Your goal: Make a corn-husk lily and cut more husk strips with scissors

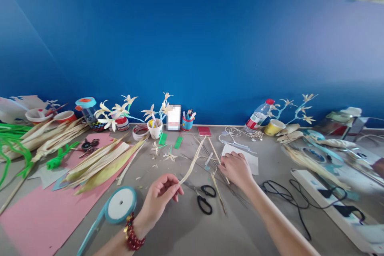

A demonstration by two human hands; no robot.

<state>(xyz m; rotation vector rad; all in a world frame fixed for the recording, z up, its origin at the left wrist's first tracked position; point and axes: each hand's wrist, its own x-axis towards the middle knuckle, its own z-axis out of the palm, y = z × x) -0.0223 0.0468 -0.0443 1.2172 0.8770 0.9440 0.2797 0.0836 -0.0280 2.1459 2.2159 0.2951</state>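
My left hand (165,194), a beaded bracelet at its wrist, pinches the near end of a pale dried husk strip (193,162). The strip slants up and away over the table. Farther right, my right hand (237,167) rests at the edge of a white paper sheet (253,164), fingers curled down over thin wires and narrow strips. Whatever its fingertips hold is hidden. Between the hands lie black-handled scissors (205,200) and a narrow husk piece (219,194).
Left are a ribbon spool (121,204), pink paper (39,216) and long husks (102,164). Husk flowers in cups (155,130), a pen holder (188,124) and a bottle (259,116) line the blue wall. A black cable (285,196) and power strip (333,212) lie right.
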